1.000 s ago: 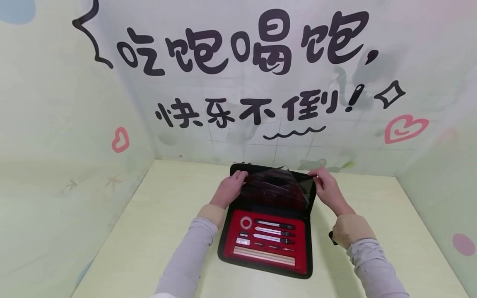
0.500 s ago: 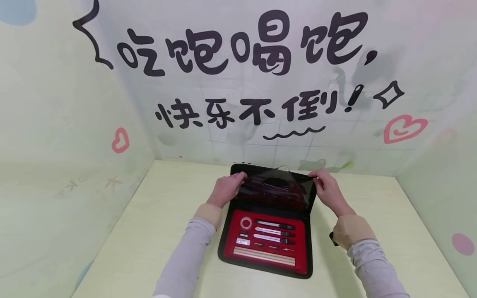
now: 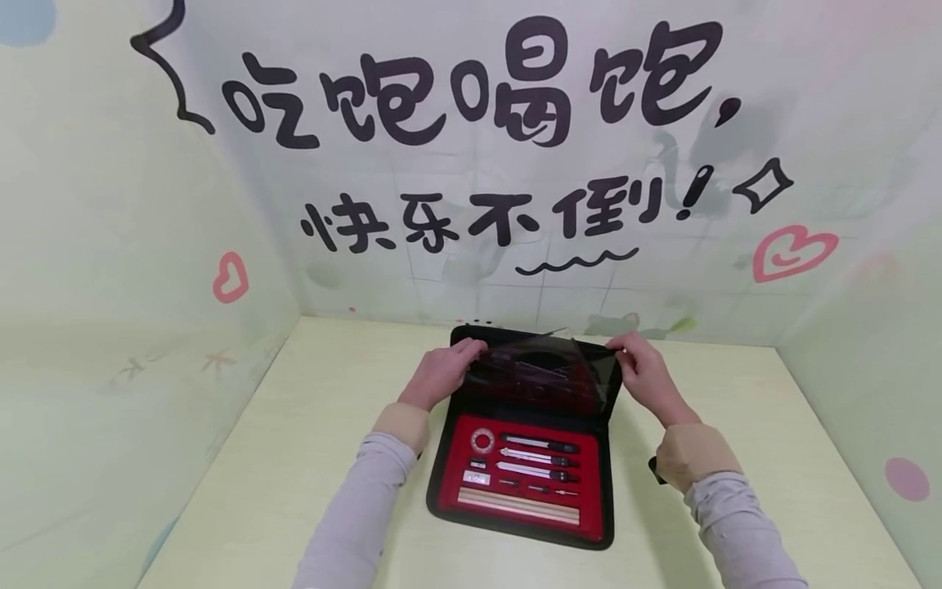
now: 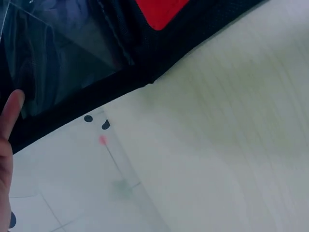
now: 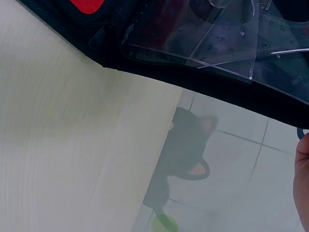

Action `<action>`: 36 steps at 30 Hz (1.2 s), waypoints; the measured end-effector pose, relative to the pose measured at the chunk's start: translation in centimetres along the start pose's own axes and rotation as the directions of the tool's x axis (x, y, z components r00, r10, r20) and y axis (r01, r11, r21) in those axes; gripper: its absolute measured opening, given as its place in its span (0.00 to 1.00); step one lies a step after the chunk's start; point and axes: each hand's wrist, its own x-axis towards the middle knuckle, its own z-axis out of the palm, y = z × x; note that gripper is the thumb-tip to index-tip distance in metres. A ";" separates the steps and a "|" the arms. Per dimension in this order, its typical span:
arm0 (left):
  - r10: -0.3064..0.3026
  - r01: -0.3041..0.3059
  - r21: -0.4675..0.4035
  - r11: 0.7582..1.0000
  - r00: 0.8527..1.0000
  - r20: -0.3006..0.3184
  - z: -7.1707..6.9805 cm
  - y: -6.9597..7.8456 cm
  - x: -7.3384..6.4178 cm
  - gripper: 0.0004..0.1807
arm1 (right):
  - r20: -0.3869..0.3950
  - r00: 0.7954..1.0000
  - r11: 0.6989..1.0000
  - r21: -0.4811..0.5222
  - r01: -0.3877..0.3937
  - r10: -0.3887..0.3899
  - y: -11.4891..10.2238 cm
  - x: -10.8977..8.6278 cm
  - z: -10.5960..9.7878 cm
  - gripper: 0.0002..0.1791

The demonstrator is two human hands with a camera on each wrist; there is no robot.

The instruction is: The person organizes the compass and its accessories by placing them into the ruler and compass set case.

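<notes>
A black zip case [image 3: 438, 509] of drawing tools lies open on the table, its lid [image 3: 471, 331] raised toward the wall. Inside the lid, transparent set squares [image 5: 231, 43] show, and a clear pointed corner sticks up past the lid's top edge. My left hand [image 3: 443, 373] grips the lid's left edge, one finger [image 4: 17, 104] resting on the inner side. At the upper right corner my right hand [image 3: 648, 372] pinches the lid between thumb and fingers; the right wrist view catches only part of it. The red insert [image 3: 459, 433] holds compasses [image 3: 533, 470], pencils [image 3: 518, 505] and smaller pieces.
A pale wooden table [image 3: 331, 425] surrounds the case. Close behind the lid stands a printed wall [image 3: 368, 286] with large black writing, and side walls rise at left and right. A white eraser [image 3: 477, 478] and a round ring-shaped piece [image 3: 482, 441] sit in the insert.
My left hand and forearm have turned slightly outward to the left, the fingertips staying at the lid's edge. The right hand keeps its place, and the head view has shifted a little.
</notes>
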 end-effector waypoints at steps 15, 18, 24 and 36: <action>-0.074 0.075 0.015 0.997 0.996 -0.053 0.7 0.3 -0.1 0.11 | 0.016 1.000 1.000 -0.013 -0.014 0.014 0.0 0.1 0.1 0.14; -0.062 0.063 0.094 0.994 0.998 -0.007 0.3 0.6 0.1 0.06 | 0.015 1.000 1.000 -0.012 -0.016 0.016 0.1 0.1 0.2 0.14; -0.091 0.066 0.260 0.963 0.992 0.085 -1.1 2.2 0.7 0.10 | 0.017 1.000 1.000 -0.009 -0.013 0.014 0.1 0.1 0.3 0.14; 0.112 -0.125 -0.127 0.984 0.988 -0.104 -1.3 7.1 5.5 0.05 | -0.002 1.000 1.000 -0.009 -0.016 0.016 0.1 -0.1 0.2 0.14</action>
